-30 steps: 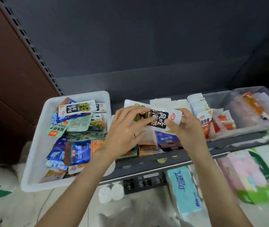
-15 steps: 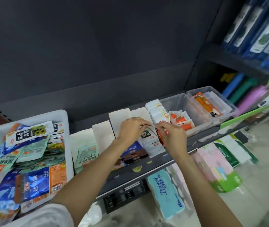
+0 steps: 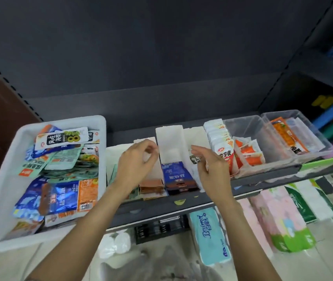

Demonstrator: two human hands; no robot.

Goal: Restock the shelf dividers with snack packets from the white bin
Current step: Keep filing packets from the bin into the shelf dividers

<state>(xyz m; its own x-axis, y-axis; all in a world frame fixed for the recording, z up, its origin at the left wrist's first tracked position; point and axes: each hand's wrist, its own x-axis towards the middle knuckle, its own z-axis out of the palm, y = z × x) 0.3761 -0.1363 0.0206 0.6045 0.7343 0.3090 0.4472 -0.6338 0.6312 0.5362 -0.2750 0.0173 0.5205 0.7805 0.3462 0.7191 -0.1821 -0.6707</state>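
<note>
Hands: left hand point(image 3: 136, 162) hovers above the white paper shelf dividers point(image 3: 168, 142), fingers loosely curled, holding nothing; right hand point(image 3: 212, 169) hovers just beside it, fingers also relaxed and empty.
Bin: white rectangular plastic bin point(image 3: 3, 175) sits at the left end of the dark grey shelf point(image 3: 161, 207), overhanging its front edge, heaped with mixed snack packets point(image 3: 60, 179) in blue, teal, orange and white.
Dividers: upright white slots stand along the shelf's middle; a dark blue packet point(image 3: 176, 177) lies in one slot between the hands, a brownish-orange packet point(image 3: 151, 186) in the slot to its left, both near the front edge.
Newest packet: white packet with a black label point(image 3: 194, 159) stands in the slot right of the blue one, just beside the right hand's fingertips; touching or not, I cannot tell.
Right end: row of white-and-red packets point(image 3: 221, 147), then two clear plastic tubs point(image 3: 263, 126) holding orange packets.
Below the shelf: wrapped tissue packs point(image 3: 210, 236) on the floor.
</note>
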